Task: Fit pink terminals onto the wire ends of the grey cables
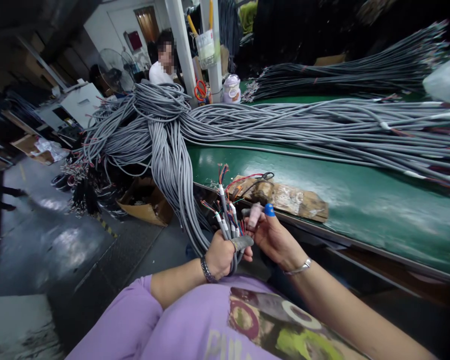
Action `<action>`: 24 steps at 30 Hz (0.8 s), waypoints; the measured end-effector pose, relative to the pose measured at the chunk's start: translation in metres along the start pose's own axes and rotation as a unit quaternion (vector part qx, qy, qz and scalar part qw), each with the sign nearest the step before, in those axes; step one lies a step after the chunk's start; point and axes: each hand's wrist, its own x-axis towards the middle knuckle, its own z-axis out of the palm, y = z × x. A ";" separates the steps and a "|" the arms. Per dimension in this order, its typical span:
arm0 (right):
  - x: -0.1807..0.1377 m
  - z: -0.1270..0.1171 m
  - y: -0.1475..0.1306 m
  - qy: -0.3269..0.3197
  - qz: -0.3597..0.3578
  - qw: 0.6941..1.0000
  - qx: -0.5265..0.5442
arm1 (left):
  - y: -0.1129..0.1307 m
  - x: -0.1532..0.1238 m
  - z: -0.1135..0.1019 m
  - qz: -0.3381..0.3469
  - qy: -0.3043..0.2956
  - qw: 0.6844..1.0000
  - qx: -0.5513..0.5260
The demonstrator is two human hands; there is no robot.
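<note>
Your left hand (pixel 220 256) has its fingers clamped around a bunch of slim, round grey cables with white collars (pixel 225 226), ends up, just off the near edge of the green counter (pixel 360 185), probably so the coloured wires (pixel 222 172) stay gathered and exposed. Your right hand (pixel 275 241) is beside them; blur hides whether its fingers pinch one. A thick bundle of grey cables (pixel 174 160) hangs over the counter's left end, perhaps keeping lengths within reach.

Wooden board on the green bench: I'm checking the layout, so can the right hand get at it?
Probably yes: the right hand is close by the near edge of the bench, and the right end of the board lies uncovered.
</note>
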 end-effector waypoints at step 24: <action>0.006 0.001 -0.001 0.022 -0.009 1.000 0.018 | -0.004 0.007 0.001 0.010 0.003 1.000 -0.001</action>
